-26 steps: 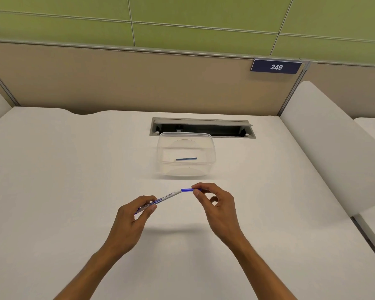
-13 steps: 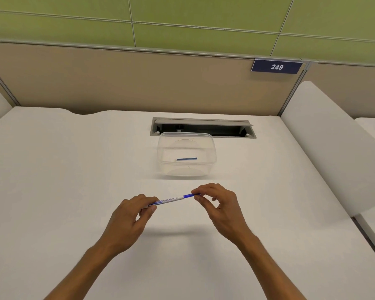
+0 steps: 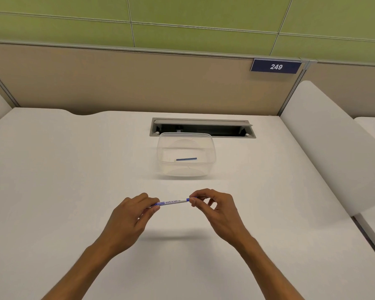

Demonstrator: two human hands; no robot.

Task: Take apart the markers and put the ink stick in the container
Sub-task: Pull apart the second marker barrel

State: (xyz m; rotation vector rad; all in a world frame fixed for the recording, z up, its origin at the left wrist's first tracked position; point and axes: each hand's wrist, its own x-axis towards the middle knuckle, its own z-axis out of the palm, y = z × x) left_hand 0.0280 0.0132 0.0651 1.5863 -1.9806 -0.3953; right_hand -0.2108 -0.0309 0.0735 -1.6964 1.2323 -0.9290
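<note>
A person holds a slim white whiteboard marker with blue lettering [image 3: 174, 202] above a plain white desk [image 3: 63, 180], the barrel lying almost level, tilted slightly up toward its right end. The left hand [image 3: 128, 219] sits at about seven o'clock from the middle of the view, its thumb and fingers pinched together on the marker's left end, which is hidden inside the grip. The right hand [image 3: 217, 211] sits at about five o'clock, its thumb and forefinger clamped on the marker's blue right end [image 3: 188, 199], with only a short blue stub showing between the fingertips and the white barrel; the other fingers curl loosely behind. Whether that blue part is a plug or the ink stick itself cannot be told. Both forearms come up from the bottom edge, and a soft shadow lies on the desk under the hands. At twelve o'clock from the marker, well apart from it, stands a clear plastic rectangular container [image 3: 186, 169], open at the top. A short blue ink stick [image 3: 186, 159] lies flat on its floor, running left to right. Just beyond the container, again at twelve o'clock, is a grey cable slot [image 3: 201, 127] set into the desk. At two o'clock, on the beige partition, hangs a dark blue plate reading 249 [image 3: 276, 66]
</note>
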